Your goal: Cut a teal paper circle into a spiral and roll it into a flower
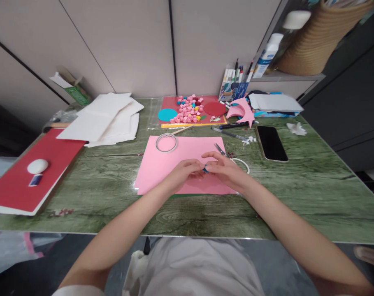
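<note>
Above a pink paper sheet, my left hand and my right hand meet, fingertips closed. Between them they pinch a small blue piece, probably paper; fingers cover most of it. Scissors with white handles lie beside and partly under my right hand, blades on the pink sheet. A roll of tape rests flat on the sheet's far left corner, close to a thin wooden stick. Farther back is a heap of little crumpled balls, mostly pink, some blue and yellow.
At left, a red sheet carries a white egg-shaped object, with white papers behind. To the right lie a phone, pens and cut pink paper. A marker box stands against the wall.
</note>
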`<state>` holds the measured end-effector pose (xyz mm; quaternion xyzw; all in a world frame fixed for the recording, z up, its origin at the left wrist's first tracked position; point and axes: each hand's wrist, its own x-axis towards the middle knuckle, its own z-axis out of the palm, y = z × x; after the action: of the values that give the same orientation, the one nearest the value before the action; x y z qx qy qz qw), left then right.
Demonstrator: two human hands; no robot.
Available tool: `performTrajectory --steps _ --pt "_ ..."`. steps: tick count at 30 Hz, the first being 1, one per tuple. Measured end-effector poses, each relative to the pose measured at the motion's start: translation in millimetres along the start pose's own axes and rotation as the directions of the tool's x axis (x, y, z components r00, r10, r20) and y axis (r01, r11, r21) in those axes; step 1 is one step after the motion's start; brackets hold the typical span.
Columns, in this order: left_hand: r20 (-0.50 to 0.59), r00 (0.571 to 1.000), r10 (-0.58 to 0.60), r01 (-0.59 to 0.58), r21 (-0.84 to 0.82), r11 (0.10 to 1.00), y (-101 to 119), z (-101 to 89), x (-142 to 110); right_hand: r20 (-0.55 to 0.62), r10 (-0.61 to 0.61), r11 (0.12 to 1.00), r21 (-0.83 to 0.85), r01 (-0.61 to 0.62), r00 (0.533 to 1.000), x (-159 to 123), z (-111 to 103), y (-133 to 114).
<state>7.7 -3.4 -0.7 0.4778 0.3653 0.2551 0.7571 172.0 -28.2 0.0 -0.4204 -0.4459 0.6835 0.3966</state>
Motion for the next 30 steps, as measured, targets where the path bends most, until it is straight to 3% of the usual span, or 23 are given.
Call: performTrajectory --steps 13,21,26,30 --pt "-0.03 0.999 0.029 -0.028 0.034 0.999 0.6 1.4 -0.6 -0.02 -0.054 0.999 0.005 0.054 0.998 0.6 0.0 2.8" --pt "-0.028 0.999 0.028 -0.027 0.043 0.999 1.3 2.3 -0.4 0.045 -0.12 0.993 0.027 0.119 0.992 -0.6 -0.3 1.0" --pt "-0.026 0.998 0.059 -0.057 0.062 0.996 0.4 1.0 -0.7 0.039 -0.174 0.983 -0.061 0.176 0.984 -1.6 -1.8 -0.4" --pt "-0.048 0.985 0.168 -0.155 0.205 0.966 -0.2 3.0 -2.7 -0.055 -0.262 0.926 -0.297 0.235 0.963 -1.0 -1.4 -1.0"
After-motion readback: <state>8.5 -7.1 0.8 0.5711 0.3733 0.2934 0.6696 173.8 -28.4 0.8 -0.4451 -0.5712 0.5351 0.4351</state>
